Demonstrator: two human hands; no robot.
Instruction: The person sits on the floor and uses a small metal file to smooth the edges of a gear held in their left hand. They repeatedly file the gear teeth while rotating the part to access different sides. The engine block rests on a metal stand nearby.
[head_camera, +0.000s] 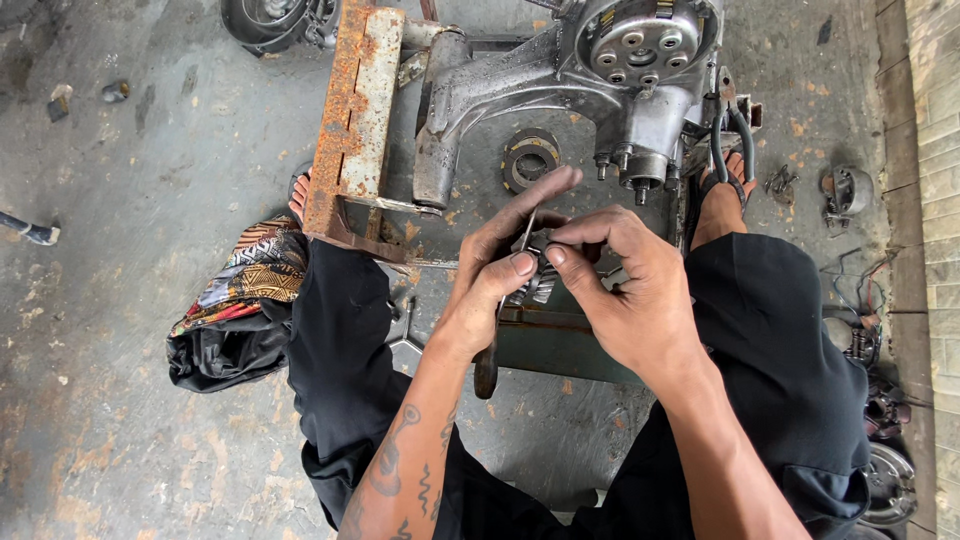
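You're holding a small grey metal part at frame centre, both hands pinched shut on it. Your left hand is cupping it from 8 o'clock, thumb pressing on its near face and fingers extending past it toward 1 o'clock. Your right hand is closing in from 4 o'clock, thumb and forefinger nipping the part's upper edge. A thin flat strip is sticking up from the part toward 12 o'clock, so the long axis is running roughly 12-to-6; I can't tell what the strip is, as fingers are hiding most of it. Both hands are touching the part and neither is clearly nearer. A dark tool handle is hanging below your left palm toward 6 o'clock. Just beyond your hands at 12 o'clock, the engine casing is sitting on a rusty steel bracket, with a ring-shaped disc lying on the floor between them and you. A patterned cloth is lying at 9 o'clock beside your knee. The surface is stained, cracked concrete floor; loose parts and wires are crowding the 3 o'clock side by a brick wall.
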